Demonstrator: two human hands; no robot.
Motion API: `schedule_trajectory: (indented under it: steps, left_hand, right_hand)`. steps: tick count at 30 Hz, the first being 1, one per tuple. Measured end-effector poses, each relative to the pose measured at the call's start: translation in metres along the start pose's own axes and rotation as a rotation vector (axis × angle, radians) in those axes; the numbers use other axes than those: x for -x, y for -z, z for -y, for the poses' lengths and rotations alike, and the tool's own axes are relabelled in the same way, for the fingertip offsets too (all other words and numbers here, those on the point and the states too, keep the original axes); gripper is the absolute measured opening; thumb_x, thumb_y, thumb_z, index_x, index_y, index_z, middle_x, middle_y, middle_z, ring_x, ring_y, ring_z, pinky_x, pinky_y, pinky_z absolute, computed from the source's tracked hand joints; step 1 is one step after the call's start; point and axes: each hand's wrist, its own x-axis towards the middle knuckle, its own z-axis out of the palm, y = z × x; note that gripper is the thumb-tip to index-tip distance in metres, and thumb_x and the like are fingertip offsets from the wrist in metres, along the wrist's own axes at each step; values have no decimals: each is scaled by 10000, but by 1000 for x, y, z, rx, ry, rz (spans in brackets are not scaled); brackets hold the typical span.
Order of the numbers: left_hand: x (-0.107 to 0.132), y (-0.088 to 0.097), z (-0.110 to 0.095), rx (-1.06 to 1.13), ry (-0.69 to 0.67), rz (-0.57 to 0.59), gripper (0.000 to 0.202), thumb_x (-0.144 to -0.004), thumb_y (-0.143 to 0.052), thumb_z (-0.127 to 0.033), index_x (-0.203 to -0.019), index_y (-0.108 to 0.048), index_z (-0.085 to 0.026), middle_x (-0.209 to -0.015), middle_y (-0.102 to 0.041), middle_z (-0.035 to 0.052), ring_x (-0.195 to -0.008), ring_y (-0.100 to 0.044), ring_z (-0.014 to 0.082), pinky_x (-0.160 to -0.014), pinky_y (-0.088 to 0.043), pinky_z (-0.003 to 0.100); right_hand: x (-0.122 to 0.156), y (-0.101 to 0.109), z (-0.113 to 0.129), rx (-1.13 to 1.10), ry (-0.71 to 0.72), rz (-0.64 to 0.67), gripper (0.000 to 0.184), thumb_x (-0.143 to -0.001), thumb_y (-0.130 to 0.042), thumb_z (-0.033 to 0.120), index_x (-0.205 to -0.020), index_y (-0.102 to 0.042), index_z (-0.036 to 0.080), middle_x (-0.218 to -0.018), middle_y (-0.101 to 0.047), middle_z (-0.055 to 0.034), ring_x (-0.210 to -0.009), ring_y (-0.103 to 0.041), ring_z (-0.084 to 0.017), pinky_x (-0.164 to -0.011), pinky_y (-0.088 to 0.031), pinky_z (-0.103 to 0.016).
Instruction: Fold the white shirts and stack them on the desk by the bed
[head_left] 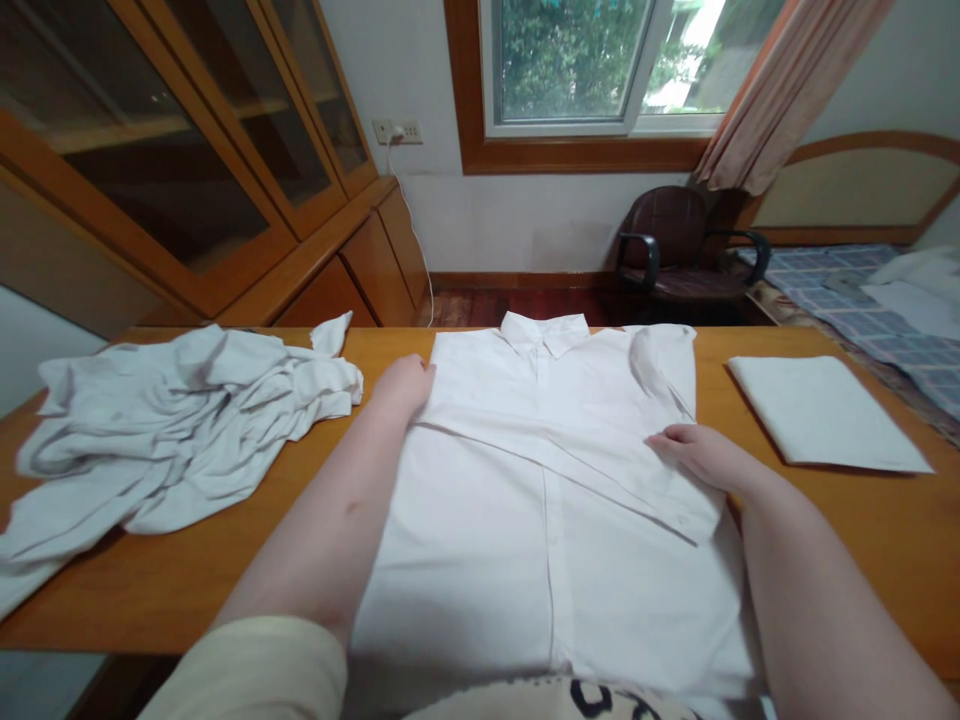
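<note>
A white button-up shirt [480,560] lies front up on the wooden table, its collar at the far edge. One sleeve [570,455] is laid across the chest, slanting from the left side down to its cuff at the right. At the shirt's left edge, below the shoulder, my left hand [407,385] is closed on the fabric; its fingertips are partly hidden. My right hand [694,452] pinches white cloth on the shirt's right side, thumb and fingers together. The other sleeve [664,360] is bunched near the right shoulder.
A crumpled heap of white clothes [172,420] covers the table's left part. A flat folded white garment [829,412] lies at the right. Beyond the wooden table [300,520] stand a glass-doored cabinet [225,150], an office chair [667,235] and a bed [840,285].
</note>
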Motion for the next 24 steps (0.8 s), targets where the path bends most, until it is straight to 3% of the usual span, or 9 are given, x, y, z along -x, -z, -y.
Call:
schedule_trajectory:
  steps: [3, 7, 10, 15, 19, 21, 24]
  left_hand:
    - [-13, -8, -10, 101, 99, 41, 485, -873, -398, -477, -1016, -663, -98, -1101, -659, 229, -1069, -604, 359, -867, -459, 429]
    - [-22, -22, -1, 384, -5, -54, 282, -792, -557, -359, -975, -646, -164, -1037, -693, 118, -969, -641, 268, -833, -480, 344]
    - [-27, -30, 10, 589, -72, -142, 335, -767, -580, -245, -1098, -581, -196, -1111, -674, 60, -991, -630, 190, -871, -471, 284]
    - [-33, -35, 16, 742, 27, 17, 687, -733, -687, -261, -1353, -414, -144, -1225, -610, 166, -990, -648, 217, -854, -497, 321]
    - [-32, -33, 15, 951, -100, 106, 785, -813, -598, -207, -1482, -189, -238, -1242, -607, 123, -957, -665, 183, -829, -523, 325]
    - [-31, -31, 15, 897, -91, 23, 788, -815, -564, -151, -1489, -164, -235, -1263, -589, 118, -991, -655, 174, -861, -515, 317]
    - [-28, -27, 11, 521, -9, -242, 703, -777, -592, -137, -1432, -337, -156, -1373, -478, 182, -1189, -545, 252, -1008, -425, 376]
  right_hand:
    - [0, 0, 0, -5, 4, 9, 401, -809, -502, 540, -785, -693, 189, -825, -711, -69, -770, -626, -227, -671, -437, -290]
    - [1, 1, 0, 11, 14, 21, 397, -824, -486, 528, -790, -694, 192, -841, -714, -69, -779, -627, -231, -681, -439, -294]
    - [1, 0, 1, 25, 12, 18, 386, -822, -498, 521, -794, -698, 193, -847, -716, -72, -782, -628, -230, -679, -442, -289]
    - [2, 0, 2, 58, 7, 49, 385, -834, -486, 493, -801, -705, 178, -856, -712, -87, -785, -635, -237, -702, -446, -303]
    - [1, 0, -1, 47, 9, 61, 385, -821, -503, 504, -797, -702, 176, -855, -715, -88, -779, -633, -241, -695, -447, -309]
    - [0, -1, -3, 51, 17, 59, 400, -824, -498, 515, -802, -701, 172, -856, -714, -91, -781, -631, -240, -699, -446, -310]
    - [-1, -2, -4, 63, 25, 50, 415, -831, -486, 530, -817, -700, 174, -864, -714, -90, -792, -631, -241, -703, -443, -308]
